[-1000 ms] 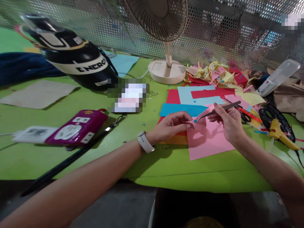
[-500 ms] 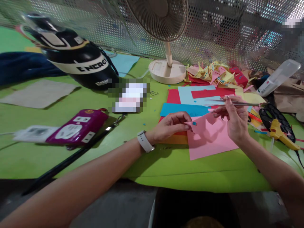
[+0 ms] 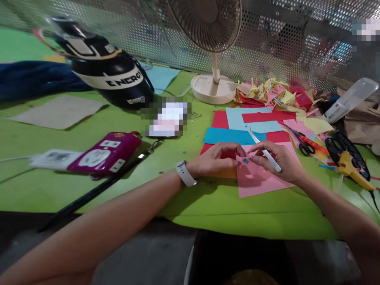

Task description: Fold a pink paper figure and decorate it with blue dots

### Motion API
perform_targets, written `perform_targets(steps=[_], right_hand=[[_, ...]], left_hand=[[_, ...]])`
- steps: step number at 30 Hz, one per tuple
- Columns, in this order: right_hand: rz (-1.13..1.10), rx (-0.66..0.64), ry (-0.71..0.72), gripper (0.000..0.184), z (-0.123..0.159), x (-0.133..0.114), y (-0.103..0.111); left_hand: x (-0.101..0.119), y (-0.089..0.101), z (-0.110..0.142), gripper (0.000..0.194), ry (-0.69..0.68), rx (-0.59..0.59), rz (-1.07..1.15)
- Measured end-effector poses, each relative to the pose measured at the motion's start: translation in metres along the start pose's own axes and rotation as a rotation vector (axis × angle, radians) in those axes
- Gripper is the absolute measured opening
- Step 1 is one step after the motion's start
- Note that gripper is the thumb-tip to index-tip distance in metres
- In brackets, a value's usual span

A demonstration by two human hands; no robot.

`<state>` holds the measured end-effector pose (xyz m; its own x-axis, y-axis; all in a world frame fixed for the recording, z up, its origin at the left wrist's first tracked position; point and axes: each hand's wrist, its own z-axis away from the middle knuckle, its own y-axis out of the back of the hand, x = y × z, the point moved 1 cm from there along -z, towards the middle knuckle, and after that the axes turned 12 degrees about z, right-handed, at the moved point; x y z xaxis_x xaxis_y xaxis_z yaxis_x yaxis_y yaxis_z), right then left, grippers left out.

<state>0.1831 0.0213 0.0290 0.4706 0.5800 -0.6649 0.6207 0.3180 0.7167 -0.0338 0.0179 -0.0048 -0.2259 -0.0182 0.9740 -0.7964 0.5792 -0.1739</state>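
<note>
My left hand [image 3: 215, 159] is closed, pinching a small pink paper piece [image 3: 251, 166] by its left side. A tiny blue square [image 3: 245, 160] sits on that piece near my left fingertips. My right hand [image 3: 277, 161] keeps silver tweezers [image 3: 264, 148] tucked between its fingers, their tips pointing up and left. Its thumb and forefinger meet at the right side of the pink piece. Beneath both hands lies a larger pink sheet [image 3: 261, 188], over red, orange and blue papers [image 3: 231, 135].
Scissors [image 3: 306, 149], a black palette [image 3: 353, 158] and a yellow glue gun [image 3: 354, 170] lie right. Behind are paper scraps [image 3: 276, 95], a clear bottle [image 3: 350, 99] and a fan [image 3: 214, 89]. Leftward are a phone [image 3: 169, 118], purple power strip [image 3: 103, 154] and black bottle [image 3: 109, 75].
My right hand has come left and down to the small pink piece. The tweezers have turned from lying level to slanting up-left within that hand. The view has shifted slightly.
</note>
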Motion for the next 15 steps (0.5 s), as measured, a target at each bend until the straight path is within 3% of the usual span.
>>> perform_targets(steps=[15], right_hand=[[0.036, -0.029, 0.085, 0.021, 0.0027, -0.0072, -0.0021]], left_hand=[[-0.0033, -0.0053, -0.0019, 0.021, -0.091, 0.05, -0.292]])
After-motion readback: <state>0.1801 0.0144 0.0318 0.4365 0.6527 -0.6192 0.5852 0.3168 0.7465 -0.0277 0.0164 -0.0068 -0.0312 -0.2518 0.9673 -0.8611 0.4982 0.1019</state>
